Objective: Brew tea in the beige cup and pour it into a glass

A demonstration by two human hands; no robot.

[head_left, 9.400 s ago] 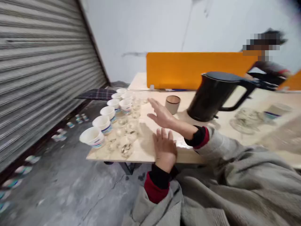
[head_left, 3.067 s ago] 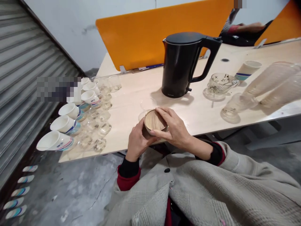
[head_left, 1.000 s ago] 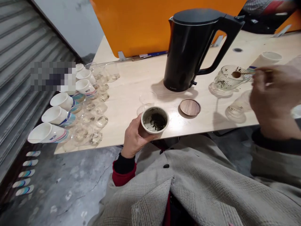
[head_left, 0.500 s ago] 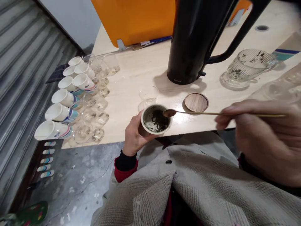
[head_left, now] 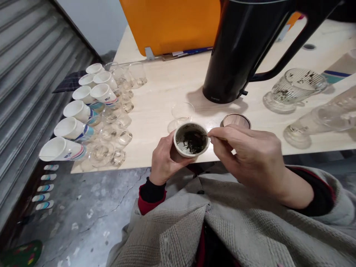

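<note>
Our left hand (head_left: 164, 159) wraps the small white cup of wet tea leaves (head_left: 191, 140); right hand (head_left: 250, 155) pinches a thin spoon handle (head_left: 218, 138) at its rim. We'd best stir gently, cup level.

Seven white paper cups (head_left: 78, 111) lie tipped on their sides at the left edge of the table (head_left: 167, 85), beside a huddle of small clear glasses (head_left: 116, 122) too crowded and see-through to count. One black kettle (head_left: 239, 52) stands at the far middle, with one ribbed glass mug (head_left: 292, 89) and two laid-over glass vessels (head_left: 319, 118) to the right. Near the front edge are one small cup of tea leaves (head_left: 191, 140), one round wooden lid (head_left: 236, 119) and one low clear dish (head_left: 182, 111).
</note>
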